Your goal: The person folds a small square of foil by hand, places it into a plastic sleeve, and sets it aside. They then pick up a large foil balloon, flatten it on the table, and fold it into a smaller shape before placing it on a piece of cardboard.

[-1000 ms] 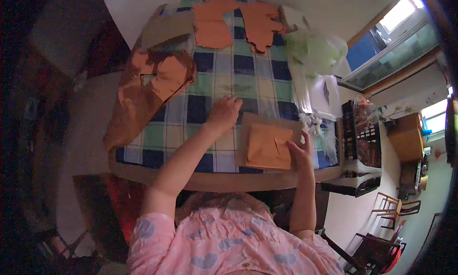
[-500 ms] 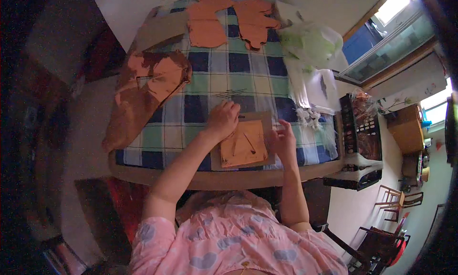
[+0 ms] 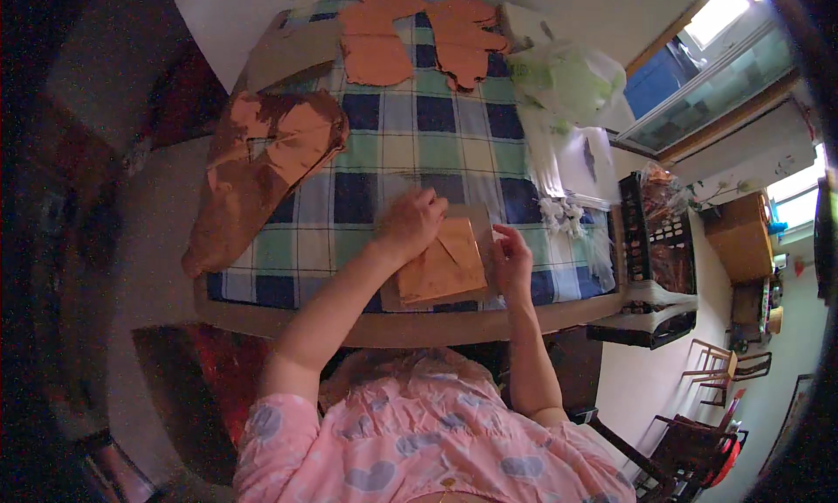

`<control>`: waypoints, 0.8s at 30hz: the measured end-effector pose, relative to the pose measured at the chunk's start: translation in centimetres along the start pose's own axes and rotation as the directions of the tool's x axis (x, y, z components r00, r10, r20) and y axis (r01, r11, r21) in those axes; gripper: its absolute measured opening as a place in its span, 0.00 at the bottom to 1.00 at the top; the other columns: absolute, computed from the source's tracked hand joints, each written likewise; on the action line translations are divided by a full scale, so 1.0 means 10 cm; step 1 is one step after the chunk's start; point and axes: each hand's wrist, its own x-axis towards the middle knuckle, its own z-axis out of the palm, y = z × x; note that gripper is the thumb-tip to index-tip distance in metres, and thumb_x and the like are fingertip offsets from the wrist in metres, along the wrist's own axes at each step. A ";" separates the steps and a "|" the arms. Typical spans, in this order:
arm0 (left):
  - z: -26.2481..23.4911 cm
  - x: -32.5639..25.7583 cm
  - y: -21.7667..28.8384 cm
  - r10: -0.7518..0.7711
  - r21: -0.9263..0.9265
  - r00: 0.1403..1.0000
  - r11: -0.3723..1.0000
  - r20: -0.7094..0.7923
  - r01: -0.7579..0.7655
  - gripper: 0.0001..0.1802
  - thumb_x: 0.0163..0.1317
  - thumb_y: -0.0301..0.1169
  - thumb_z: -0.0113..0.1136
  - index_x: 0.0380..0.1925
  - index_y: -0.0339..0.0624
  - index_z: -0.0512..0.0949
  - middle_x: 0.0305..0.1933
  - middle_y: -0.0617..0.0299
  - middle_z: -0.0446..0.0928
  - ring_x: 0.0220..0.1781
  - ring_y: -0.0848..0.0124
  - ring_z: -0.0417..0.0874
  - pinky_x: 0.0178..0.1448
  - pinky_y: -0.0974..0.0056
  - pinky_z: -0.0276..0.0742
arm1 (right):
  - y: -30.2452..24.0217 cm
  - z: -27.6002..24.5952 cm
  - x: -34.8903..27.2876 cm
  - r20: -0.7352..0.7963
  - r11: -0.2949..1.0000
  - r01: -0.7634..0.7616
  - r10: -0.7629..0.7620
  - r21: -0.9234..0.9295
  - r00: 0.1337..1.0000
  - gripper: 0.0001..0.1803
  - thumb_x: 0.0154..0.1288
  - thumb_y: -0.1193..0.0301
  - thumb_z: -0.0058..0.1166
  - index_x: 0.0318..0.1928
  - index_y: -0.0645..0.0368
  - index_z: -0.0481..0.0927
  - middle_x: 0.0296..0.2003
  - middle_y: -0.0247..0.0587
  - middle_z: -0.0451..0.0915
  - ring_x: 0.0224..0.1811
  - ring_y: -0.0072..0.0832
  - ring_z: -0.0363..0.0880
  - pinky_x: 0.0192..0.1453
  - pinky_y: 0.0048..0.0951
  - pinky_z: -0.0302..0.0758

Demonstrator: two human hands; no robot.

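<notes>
Orange folded piece (image 3: 443, 263) in a clear sleeve (image 3: 490, 257) lies near the middle of the table's (image 3: 401, 328) near edge, farther left than a second ago, when the right hand (image 3: 513, 257) held it. Left hand (image 3: 415, 223) is at its far left corner, fingers curled; the right fingers, now closer together, meet the sleeve's right edge, though I cannot tell whether either hand pinches it

A flat, squarish orange piece (image 3: 447, 265) is enclosed in a clear, thin plastic sleeve (image 3: 486, 239), set slightly turned just below the frame's centre.
</notes>
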 end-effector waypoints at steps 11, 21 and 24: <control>-0.05 -0.29 -0.17 -0.056 -0.231 0.973 0.973 -0.225 0.003 0.09 0.56 0.29 0.61 0.36 0.41 0.76 0.42 0.55 0.76 0.46 0.55 0.77 0.50 0.55 0.75 | -0.39 0.02 -0.03 -0.078 0.907 0.339 -0.368 -0.252 0.927 0.18 0.59 0.79 0.57 0.50 0.55 0.74 0.48 0.43 0.75 0.46 0.34 0.77 0.50 0.36 0.73; -0.52 -0.89 -0.16 -0.257 -0.081 0.945 0.966 -0.200 0.245 0.08 0.54 0.25 0.63 0.35 0.41 0.77 0.43 0.57 0.76 0.50 0.57 0.76 0.54 0.55 0.73 | -0.46 0.20 -0.25 0.572 0.648 0.688 -0.445 -0.326 0.689 0.29 0.63 0.59 0.56 0.65 0.45 0.69 0.68 0.46 0.62 0.71 0.45 0.56 0.74 0.55 0.47; -0.51 -0.97 -0.10 -0.255 -0.056 0.944 0.967 -0.210 0.249 0.10 0.53 0.25 0.63 0.37 0.41 0.77 0.45 0.57 0.76 0.52 0.57 0.75 0.56 0.54 0.72 | -0.41 0.29 -0.28 0.494 0.676 0.624 -0.417 -0.392 0.763 0.30 0.63 0.59 0.56 0.65 0.45 0.69 0.68 0.46 0.61 0.71 0.46 0.56 0.74 0.56 0.46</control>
